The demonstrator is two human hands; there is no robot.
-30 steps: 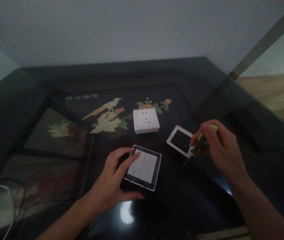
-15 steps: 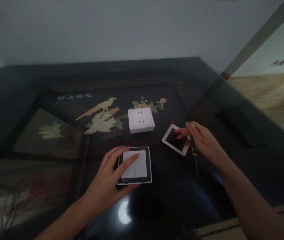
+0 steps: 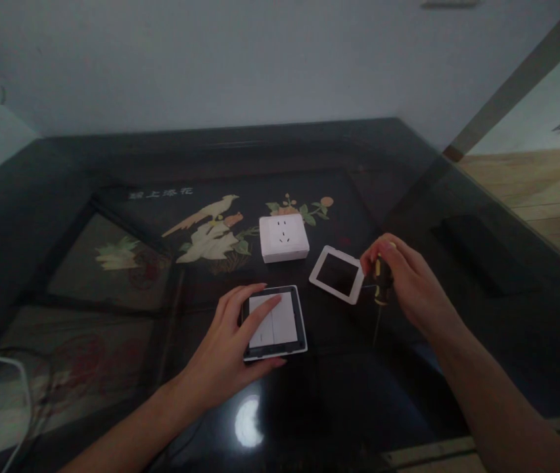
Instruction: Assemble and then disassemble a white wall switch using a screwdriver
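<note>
My left hand (image 3: 233, 341) grips a light switch (image 3: 284, 322) with a white rocker face and dark surround, lying on the table. Its fingers and thumb lie around the edges, and the index finger rests on the rocker. In my right hand (image 3: 403, 272) is a screwdriver (image 3: 382, 286) with a yellow and black handle, its thin shaft pointing down towards the tabletop. Just left of that hand lies a white cover frame (image 3: 324, 284) with a rectangular opening. Behind the switch sits a white wall socket (image 3: 284, 243), face up.
The dark glossy table (image 3: 339, 394) carries a bird-and-flower picture (image 3: 211, 226). A dark flat object (image 3: 482, 253) lies towards the right edge. White cable (image 3: 26, 394) curves at the lower left. A wall (image 3: 221, 66) stands along the far edge.
My right hand has come off the cover frame, and the screwdriver shows more fully, shaft down. The frame has shifted slightly left. My left hand still holds the switch. The camera view has shifted a little.
</note>
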